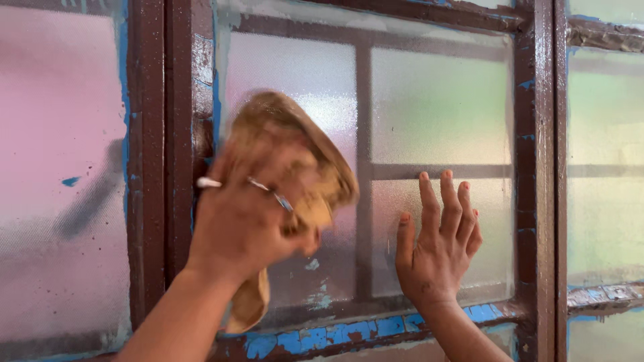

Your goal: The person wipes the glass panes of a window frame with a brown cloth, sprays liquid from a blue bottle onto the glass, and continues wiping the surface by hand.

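Showing the head view: two bare hands at a window with frosted glass (436, 107) set in a dark brown frame (533, 167) flecked with blue paint; the left hand (245, 221), blurred, is closed around a crumpled tan cloth (302, 157) and presses it against the pane left of centre; the cloth bulges above the knuckles and a fold of it hangs below the wrist, down near the bottom rail (349, 332); a thin pale object lies across the fingers of this hand, too blurred to identify; the right hand (439, 245) is open and flat, fingers spread and pointing upward, palm laid against the lower right part of the same pane, holding nothing; the two hands are near each other but apart, separated by a dark vertical bar seen dimly through the glass; the bottom rail shows patches of bright blue paint where the brown coat is worn; a small blue-white fleck marks the glass just below the cloth; further frosted panes (60, 167) stand to either side, tinted pink at left and pale green at right.
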